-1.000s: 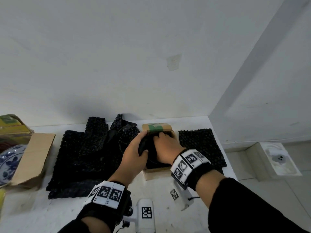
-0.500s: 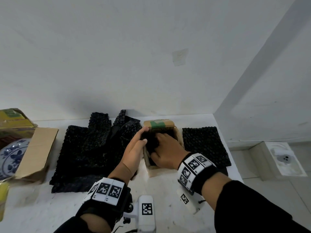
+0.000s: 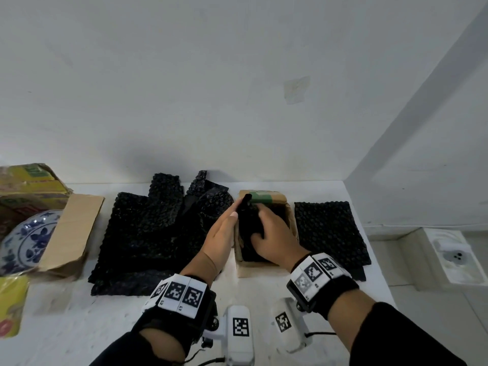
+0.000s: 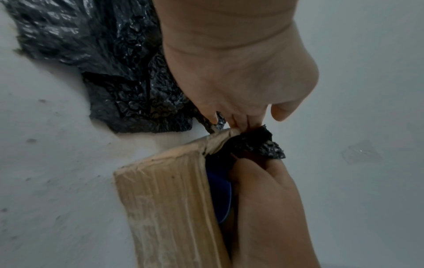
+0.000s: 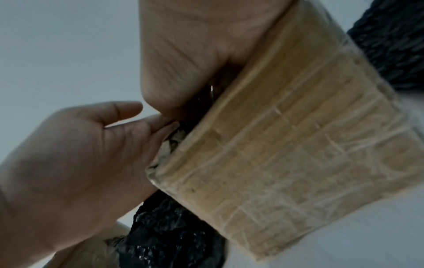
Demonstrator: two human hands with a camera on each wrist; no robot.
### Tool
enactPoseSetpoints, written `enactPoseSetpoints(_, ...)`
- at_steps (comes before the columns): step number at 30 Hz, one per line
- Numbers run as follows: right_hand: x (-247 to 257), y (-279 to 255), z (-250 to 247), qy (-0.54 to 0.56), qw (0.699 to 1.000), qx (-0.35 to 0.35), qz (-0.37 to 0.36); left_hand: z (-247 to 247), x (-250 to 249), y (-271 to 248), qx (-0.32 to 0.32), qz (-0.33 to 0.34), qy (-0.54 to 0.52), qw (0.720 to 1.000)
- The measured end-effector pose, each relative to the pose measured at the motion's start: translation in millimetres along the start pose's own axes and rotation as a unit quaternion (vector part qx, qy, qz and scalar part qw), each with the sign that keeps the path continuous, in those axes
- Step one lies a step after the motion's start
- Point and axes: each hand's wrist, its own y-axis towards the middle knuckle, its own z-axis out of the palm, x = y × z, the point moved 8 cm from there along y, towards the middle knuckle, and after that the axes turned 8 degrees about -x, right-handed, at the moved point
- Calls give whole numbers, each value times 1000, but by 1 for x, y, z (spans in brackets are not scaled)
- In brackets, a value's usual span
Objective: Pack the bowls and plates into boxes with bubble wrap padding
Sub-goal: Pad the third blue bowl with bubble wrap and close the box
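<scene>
The small cardboard box [image 3: 260, 269] holds a black bubble-wrapped bundle [image 3: 248, 225]; the right hand [image 3: 277, 233] grips it, while the flat left hand [image 3: 221, 233] presses the box's side.

The right hand [image 3: 274, 233] reaches into a small cardboard box [image 3: 260, 268], its fingertips hidden by black bubble wrap [image 3: 248, 220]; a blue-patterned plate [image 3: 23, 239] is half hidden behind a cardboard flap [image 3: 71, 228].

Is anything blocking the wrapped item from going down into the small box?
Nothing visible does. The right hand already presses the black bubble wrap bundle inside the small box; the left hand rests flat against its outer side.
</scene>
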Motion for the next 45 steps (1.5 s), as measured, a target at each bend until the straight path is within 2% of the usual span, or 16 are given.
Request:
enactPoseSetpoints(2, 0, -3, 6, -18, 999, 39, -3, 1, -1, 0, 0, 5, -9, 1000)
enactPoseSetpoints(7, 7, -6, 15, -132, 983, 90, -85, -3, -3, 0, 0, 38, 28, 999)
enactPoseSetpoints(10, 8, -6, 20, -166, 973, 114, -108, -4, -2, 0, -2, 43, 29, 999)
enactPoseSetpoints(16, 11, -2, 22, -241, 952, 112, -153, -2, 0, -1, 3, 29, 10, 1000)
enactPoseSetpoints(19, 11, 3, 28, -275, 943, 135, -133, -4, -1, -2, 1, 28, 22, 999)
enactPoseSetpoints(22, 10, 4, 23, -234, 958, 127, -105, -4, -1, -2, -8, 23, 45, 999)
enactPoseSetpoints(26, 8, -3, 15, -179, 976, 89, -91, -1, -3, -5, -1, 27, 68, 997)
enactPoseSetpoints(29, 8, -5, 4, -128, 988, 35, -77, 0, -4, -6, 4, 24, 65, 998)
enactPoseSetpoints(31, 10, -6, -1, -105, 990, 14, -90, 0, -5, -7, 5, 21, 53, 998)
enactPoseSetpoints(35, 11, -8, 8, -124, 982, 50, -130, -2, -1, -5, 0, 15, 44, 999)
enactPoseSetpoints(39, 12, -10, 14, -146, 974, 102, -138, -3, 2, -5, -7, 9, 52, 999)
enactPoseSetpoints(45, 15, -15, 25, -281, 938, 160, -125, -4, 5, -4, -19, -2, 29, 999)
